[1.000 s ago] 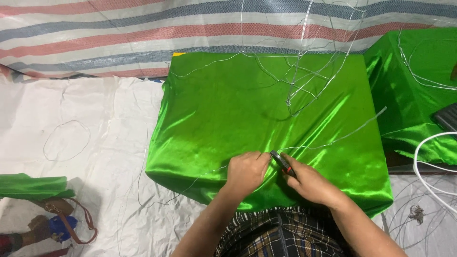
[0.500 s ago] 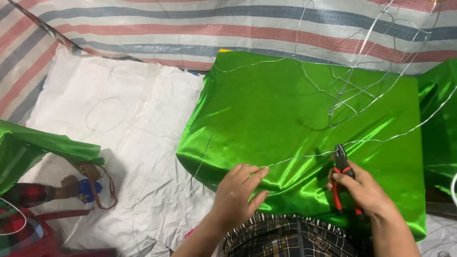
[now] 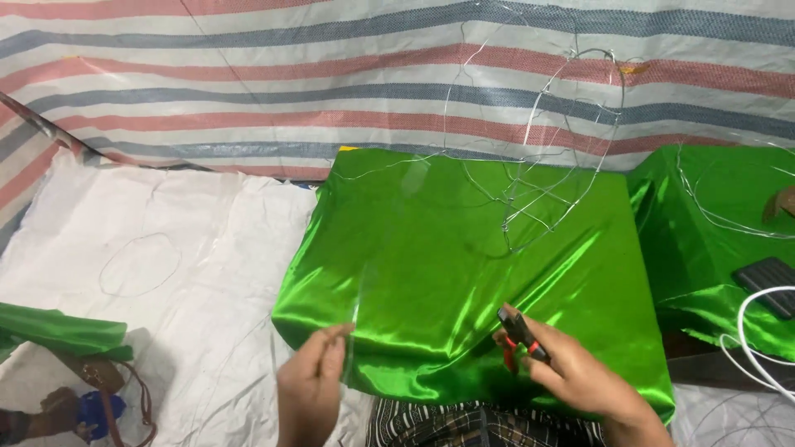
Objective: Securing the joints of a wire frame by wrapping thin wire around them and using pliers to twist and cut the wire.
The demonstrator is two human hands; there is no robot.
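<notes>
Near edge, left hand: your left hand [image 3: 310, 385] pinches a thin wire [image 3: 358, 290], fingers narrow, strand rising over the green cloth [image 3: 464, 273].
Right hand: your right hand [image 3: 571, 372] is closed round red-handled pliers [image 3: 517, 335], near right of the cloth.
Wire tangle: loose loops [image 3: 546, 165] on the far side of the cloth, not yet sorted.
Done: one strand pulled free and held, looks like.
Left: most of the wire still tangled, by my reading.
Floor: white sheet [image 3: 166, 248], one loop lying left.
</notes>
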